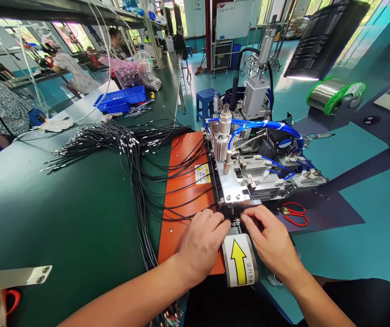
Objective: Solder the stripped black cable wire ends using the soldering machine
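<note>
My left hand (205, 240) is closed at the front end of the bench machine (235, 181), its thumb and forefinger pinched around a black cable (177, 219) that runs in from the left. Close by on the right, my right hand (271, 238) pinches at the same feed slot; its fingertips cover whatever tiny piece is there. Between the hands, a rounded metal guide (240, 261) carries a yellow arrow label. Several black cables cross the orange plate (177, 181) into the machine's side track. They come from a thick cable bundle (136, 181) on the green bench.
Red-handled cutters (294, 213) lie right of the machine. A solder spool (334, 95) and a black lamp (324, 41) stand beyond. Blue bins (121, 99) sit at the far left of the bench (89, 218). Other people (72, 70) sit at the left.
</note>
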Action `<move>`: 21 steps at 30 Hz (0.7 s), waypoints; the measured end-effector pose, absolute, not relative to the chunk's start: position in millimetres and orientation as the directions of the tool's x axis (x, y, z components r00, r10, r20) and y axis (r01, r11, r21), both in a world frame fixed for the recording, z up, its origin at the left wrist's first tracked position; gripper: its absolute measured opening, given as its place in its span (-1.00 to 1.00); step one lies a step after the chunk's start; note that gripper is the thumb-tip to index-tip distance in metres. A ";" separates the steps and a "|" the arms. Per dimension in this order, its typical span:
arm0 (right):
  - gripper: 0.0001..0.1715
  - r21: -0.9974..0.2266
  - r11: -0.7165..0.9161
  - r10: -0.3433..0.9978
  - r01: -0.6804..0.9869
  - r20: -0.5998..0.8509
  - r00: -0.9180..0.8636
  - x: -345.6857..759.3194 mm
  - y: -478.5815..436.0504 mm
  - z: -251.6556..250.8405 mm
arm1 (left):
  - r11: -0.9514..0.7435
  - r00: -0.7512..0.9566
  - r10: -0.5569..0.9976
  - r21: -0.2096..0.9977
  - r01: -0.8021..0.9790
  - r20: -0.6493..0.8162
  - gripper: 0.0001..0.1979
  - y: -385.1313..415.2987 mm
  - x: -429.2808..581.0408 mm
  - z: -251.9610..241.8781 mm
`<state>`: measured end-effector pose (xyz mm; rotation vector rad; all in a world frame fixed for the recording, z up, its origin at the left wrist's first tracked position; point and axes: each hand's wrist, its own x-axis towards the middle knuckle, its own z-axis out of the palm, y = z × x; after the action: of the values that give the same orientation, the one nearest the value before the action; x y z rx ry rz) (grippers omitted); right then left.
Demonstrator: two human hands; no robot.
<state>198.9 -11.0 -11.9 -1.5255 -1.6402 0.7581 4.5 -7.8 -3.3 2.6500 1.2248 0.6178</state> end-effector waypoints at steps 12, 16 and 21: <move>-0.58 -0.877 -0.224 0.970 0.425 -0.241 0.015 198.2 -10.0 -15.9 | -0.602 0.551 0.797 0.267 0.752 0.247 -0.80 -11.3 1.6 3.9; -0.58 -0.892 -0.242 0.967 0.382 -0.254 0.018 200.6 -7.9 -18.5 | -0.581 0.538 0.814 0.281 0.764 0.220 -0.81 -10.6 -0.2 6.9; -0.60 -0.881 -0.220 0.972 0.418 -0.163 0.166 206.6 -13.4 -8.9 | -0.544 0.516 0.838 0.344 0.765 0.177 -0.80 -10.2 -0.6 13.9</move>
<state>206.6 -13.4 -8.9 -1.7476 -1.3292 1.0094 -0.6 -10.2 13.9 2.5344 1.3632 0.4775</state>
